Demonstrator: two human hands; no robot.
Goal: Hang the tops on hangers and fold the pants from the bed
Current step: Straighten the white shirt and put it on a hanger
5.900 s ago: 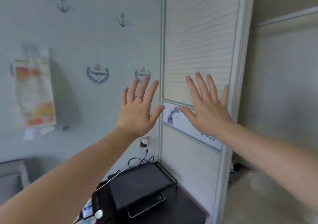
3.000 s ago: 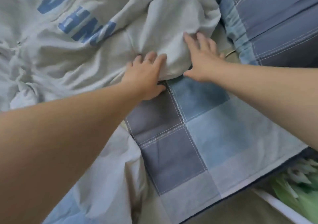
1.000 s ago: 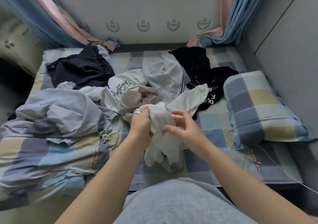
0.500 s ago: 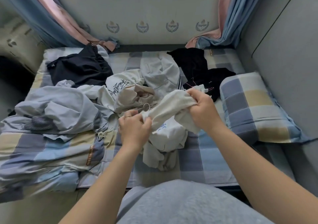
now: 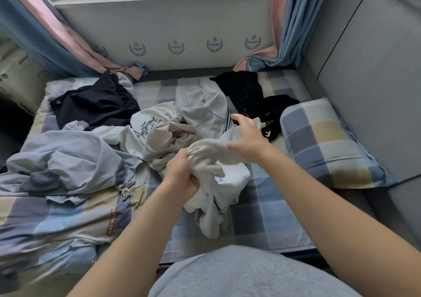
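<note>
A crumpled white top (image 5: pixel 218 182) with blue print hangs bunched above the checked bed (image 5: pixel 268 214). My left hand (image 5: pixel 182 175) grips the bunched cloth from the left. My right hand (image 5: pixel 248 137) holds its upper right part, fingers curled over the fabric. Behind lie a beige garment (image 5: pixel 168 141), a white top with script print (image 5: pixel 148 125), a white-grey garment (image 5: pixel 202 107), a dark navy garment (image 5: pixel 95 105) and black clothes (image 5: pixel 250 96).
A light blue garment (image 5: pixel 68 160) sprawls at the left over a checked quilt (image 5: pixel 45 223). A checked pillow (image 5: pixel 328 144) lies against the grey padded wall (image 5: pixel 376 80) on the right. Curtains (image 5: pixel 287 23) hang at both far corners below the window sill.
My right hand has moved down and closer to my left along the white top, so the cloth between them is bunched instead of stretched. The view tilted slightly upward.
</note>
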